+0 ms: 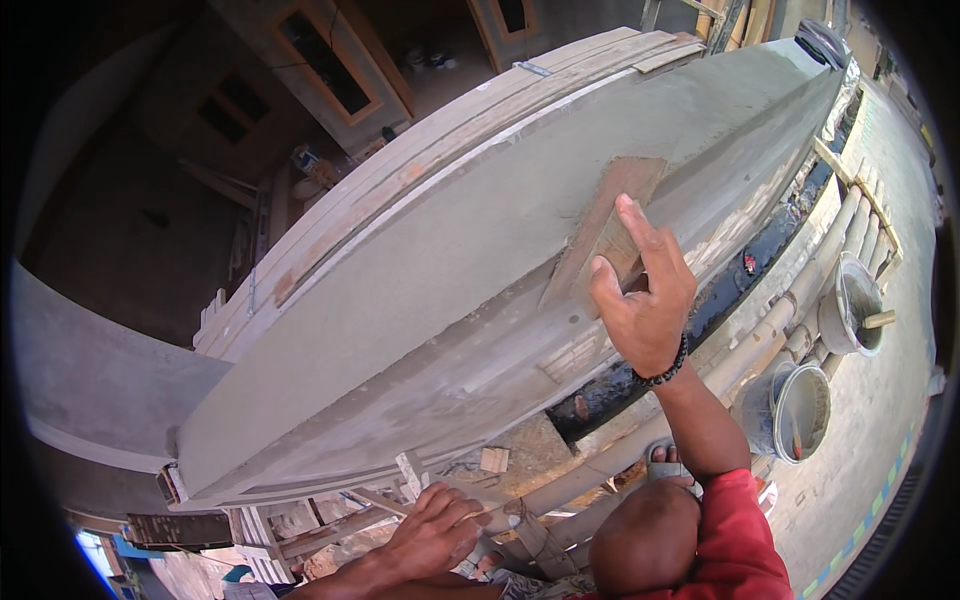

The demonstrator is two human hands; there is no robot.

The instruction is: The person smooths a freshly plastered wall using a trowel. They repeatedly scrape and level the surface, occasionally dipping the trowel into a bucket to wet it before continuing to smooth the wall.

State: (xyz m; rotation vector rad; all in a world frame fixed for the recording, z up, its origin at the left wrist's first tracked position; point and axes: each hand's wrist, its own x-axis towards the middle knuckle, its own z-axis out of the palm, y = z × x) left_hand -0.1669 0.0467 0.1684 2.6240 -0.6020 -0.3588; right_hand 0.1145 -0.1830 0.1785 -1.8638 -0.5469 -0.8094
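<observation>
My right hand (650, 290), with a dark beaded bracelet at its wrist, grips a flat wooden float (604, 215). The float lies slantwise against the edge between the smooth grey cement top (430, 240) and the sloping cement side face (440, 350). Its handle is mostly hidden by my fingers. Thumb and forefinger show on the near side. My left hand (432, 530) is low in front of me, below the cement's lower edge, with its fingers curled. What it holds, if anything, cannot be made out.
Long wooden boards (400, 165) line the far edge of the cement. Bamboo poles (790, 310) run along the right beside a dark wet channel (735, 270). Two buckets stand there, one (800, 412) near, another (850, 305) with a handled tool. My bare knee (645, 540) is close.
</observation>
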